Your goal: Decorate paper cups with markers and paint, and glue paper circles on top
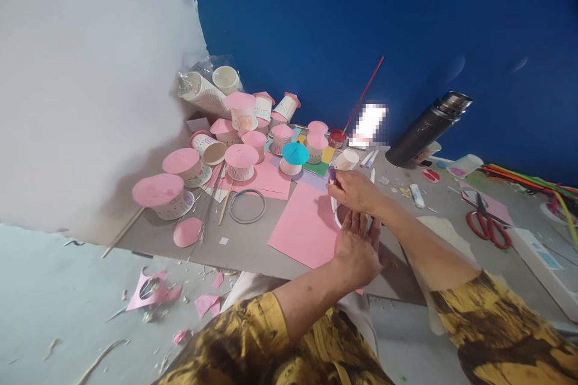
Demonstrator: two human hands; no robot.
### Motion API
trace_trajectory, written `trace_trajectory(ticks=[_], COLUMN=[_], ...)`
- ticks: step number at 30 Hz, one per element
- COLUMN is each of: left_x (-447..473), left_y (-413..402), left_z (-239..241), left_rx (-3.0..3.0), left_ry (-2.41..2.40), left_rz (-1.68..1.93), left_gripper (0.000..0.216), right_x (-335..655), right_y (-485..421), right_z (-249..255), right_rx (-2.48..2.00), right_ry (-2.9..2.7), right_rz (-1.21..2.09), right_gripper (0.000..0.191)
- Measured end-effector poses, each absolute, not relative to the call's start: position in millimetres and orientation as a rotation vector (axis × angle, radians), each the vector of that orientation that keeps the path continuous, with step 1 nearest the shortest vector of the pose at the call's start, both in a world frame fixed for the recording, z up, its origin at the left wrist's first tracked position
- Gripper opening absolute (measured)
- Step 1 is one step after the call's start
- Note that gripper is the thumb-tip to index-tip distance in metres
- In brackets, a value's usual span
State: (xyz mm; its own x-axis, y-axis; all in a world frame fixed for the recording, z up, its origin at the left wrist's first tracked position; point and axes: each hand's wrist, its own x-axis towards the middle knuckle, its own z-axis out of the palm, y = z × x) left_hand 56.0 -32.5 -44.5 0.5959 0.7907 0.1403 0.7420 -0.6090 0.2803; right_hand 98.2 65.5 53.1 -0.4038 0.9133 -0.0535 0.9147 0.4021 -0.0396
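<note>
Beneath the left hand (359,246), spread flat, one round pale-rimmed piece (339,219) rests on pink paper (302,225); the right hand (354,190) grips one marker (333,183) beside it. Steady pressure and an upright marker would probably help. Leftward: one wire coil (248,221), one blue-topped cup (295,156); rightward: one flask (427,129), one pair of scissors (484,222).

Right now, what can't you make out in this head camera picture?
Head view, round thing: mostly hidden by the left hand.
Head view, bright patch: blurred into blocks.
Head view, sticks: cut off by the right edge.
Head view, print on the tube: too small.
</note>
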Motion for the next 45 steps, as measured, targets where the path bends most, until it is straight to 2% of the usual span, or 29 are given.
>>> trace_trajectory(ticks=[8,17,21,26,29,32,35,38,42,45], left_x=[59.0,57.8,55.7,37.3,25.3,17.4,0.8,-36.6,-100.9,-133.4], left_y=[-30.4,-33.9,-33.1,-22.4,-8.6,2.7,3.6,-3.9,-13.5,-16.5], left_z=[-43.8,-49.3,-46.3,-30.1,-25.2,-25.0,-21.8,-15.0,-14.4,-23.6], left_rx=[2.56,2.557,2.541,2.579,2.498,2.454,2.426,2.353,2.165,2.129], left_ry=[1.283,1.298,1.302,1.348,1.516,1.53,1.524,1.579,1.767,1.842], left_rz=[0.338,0.472,0.559,0.665,0.575,0.472,0.586,0.78,1.047,1.062], left_gripper=[0.104,0.101,0.094,0.069,0.092,0.093,0.087,0.079,0.075,0.067], right_x=[124.4,164.3,192.7,227.8,245.0,259.6,270.1,272.3,259.4,245.7], right_y=[84.9,80.4,51.7,2.1,-25.0,-45.5,-57.5,-61.0,-52.1,-35.4], right_z=[43.5,36.9,40.5,33.5,23.7,9.2,-7.3,-19.0,-25.3,-26.6], right_rx=[1.942,2.241,2.575,2.999,3.251,3.394,3.341,3.086,2.761,2.624], right_ry=[2.618,2.614,2.717,2.738,2.652,2.524,2.503,2.591,2.554,2.481], right_rz=[-0.061,-0.019,-0.08,-0.255,-0.092,0.071,0.135,0.096,0.039,0.073], right_gripper=[0.024,0.025,0.029,0.032,0.038,0.042,0.039,0.038,0.047,0.048])
